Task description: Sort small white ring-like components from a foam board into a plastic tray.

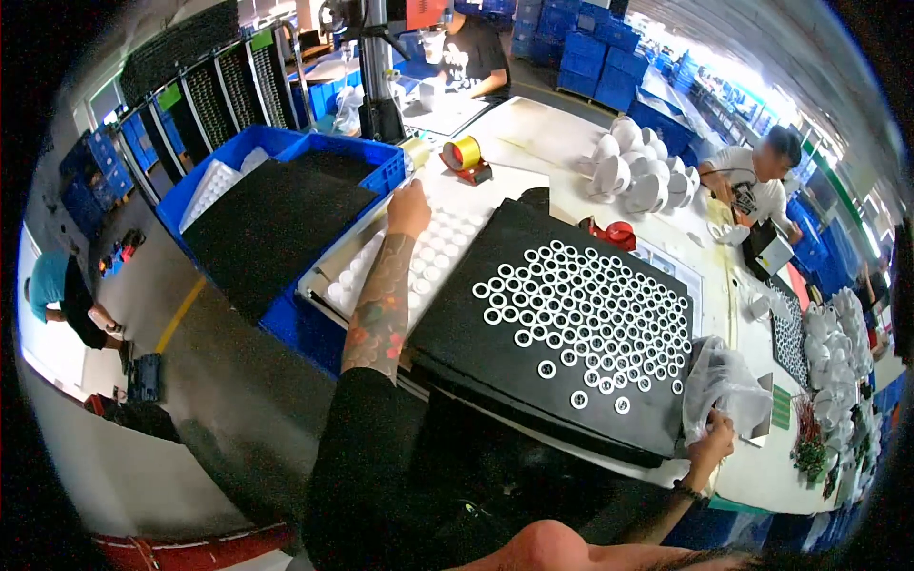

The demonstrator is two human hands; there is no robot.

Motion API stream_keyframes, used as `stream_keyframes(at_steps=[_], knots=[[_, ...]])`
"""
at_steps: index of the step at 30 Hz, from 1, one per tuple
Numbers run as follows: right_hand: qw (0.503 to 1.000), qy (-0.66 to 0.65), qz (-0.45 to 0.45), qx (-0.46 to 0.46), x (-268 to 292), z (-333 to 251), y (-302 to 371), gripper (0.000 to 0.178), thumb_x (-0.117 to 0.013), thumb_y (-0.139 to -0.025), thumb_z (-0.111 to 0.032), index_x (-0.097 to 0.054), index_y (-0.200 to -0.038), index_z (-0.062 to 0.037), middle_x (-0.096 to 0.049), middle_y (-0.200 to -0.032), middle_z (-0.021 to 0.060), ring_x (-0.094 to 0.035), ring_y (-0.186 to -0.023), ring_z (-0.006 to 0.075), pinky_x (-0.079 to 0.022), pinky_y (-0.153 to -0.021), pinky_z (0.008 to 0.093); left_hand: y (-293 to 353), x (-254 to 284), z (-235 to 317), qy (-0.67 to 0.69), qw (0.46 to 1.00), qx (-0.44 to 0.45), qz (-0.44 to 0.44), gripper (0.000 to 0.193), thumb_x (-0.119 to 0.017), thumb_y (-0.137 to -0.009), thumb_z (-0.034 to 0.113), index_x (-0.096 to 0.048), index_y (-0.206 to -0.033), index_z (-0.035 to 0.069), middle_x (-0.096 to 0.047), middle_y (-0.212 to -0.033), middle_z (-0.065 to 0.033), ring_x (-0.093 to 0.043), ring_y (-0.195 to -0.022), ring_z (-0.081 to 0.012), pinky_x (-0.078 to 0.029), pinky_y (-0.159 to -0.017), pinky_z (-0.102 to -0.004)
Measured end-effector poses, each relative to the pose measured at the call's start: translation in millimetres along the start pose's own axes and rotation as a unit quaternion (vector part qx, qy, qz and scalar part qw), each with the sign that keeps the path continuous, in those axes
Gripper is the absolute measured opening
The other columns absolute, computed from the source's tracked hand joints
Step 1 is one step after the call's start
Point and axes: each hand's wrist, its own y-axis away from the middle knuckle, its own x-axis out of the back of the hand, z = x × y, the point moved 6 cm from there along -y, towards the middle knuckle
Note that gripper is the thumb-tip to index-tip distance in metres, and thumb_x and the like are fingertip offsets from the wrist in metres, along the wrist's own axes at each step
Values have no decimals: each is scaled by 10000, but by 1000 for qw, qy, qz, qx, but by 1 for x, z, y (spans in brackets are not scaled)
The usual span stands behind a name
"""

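My left hand (409, 209) is closed at the far end of a tray (319, 285) filled with rows of white round parts (440, 246). Whatever its fingers hold, if anything, is hidden. My left forearm crosses over the tray. To its right lies a thick black foam sheet (457, 324), and many white rings with dark centres (609, 314) are spread flat over it. By the sheet's near right corner, my right hand (714, 440) is closed on the lower edge of a clear plastic bag (719, 381). The bag's contents cannot be made out.
A blue crate (388, 171) with black sheets (276, 228) stands at the left. Beyond the tray is a yellow tape roll (463, 152). White domed shells (647, 181) cluster farther back. At the right sit wires (811, 447) and bagged white parts (838, 371). Other people work nearby.
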Motion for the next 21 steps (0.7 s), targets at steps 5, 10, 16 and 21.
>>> stream_keyframes(at_steps=[5, 10, 16, 21], knots=[[988, 29, 144, 42, 26, -21, 7, 182, -731, -844, -117, -785, -1018, -120, -676, -929, 52, -649, -907, 279, -484, -807, 410, -4, -3, 1, -16, 999, -11, -33, 185, -612, -861, 67, -616, -1028, -13, -718, -916, -249, -720, -914, -442, -587, -799, -540], [963, -230, 124, -64, 28, -28, 10, 139, -765, -943, -164, -789, -1028, -56, -669, -827, 93, -616, -723, 224, -491, -645, 355, 0, -2, -34, 68, 996, -37, 33, 155, -633, -900, 135, -630, -987, 6, -672, -1021, -290, -655, -990, -477, -542, -868, -553], [915, -329, 229, -57, 36, -7, 16, 213, -702, -991, -144, -783, -1139, -15, -779, -1046, 171, -718, -826, 267, -531, -687, 366, 15, 6, -19, 185, 970, 8, 156, 175, -596, -997, 163, -609, -1003, -11, -665, -962, -253, -635, -957, -451, -507, -845, -514], [926, -315, 165, -123, 51, -21, 22, 247, -662, -1026, -125, -753, -1212, 10, -780, -1129, 144, -732, -982, 208, -559, -845, 331, 8, -25, -45, 218, 972, 49, 71, 221, -545, -1037, 215, -575, -1037, -4, -677, -1029, -287, -649, -1022, -466, -502, -840, -528]])
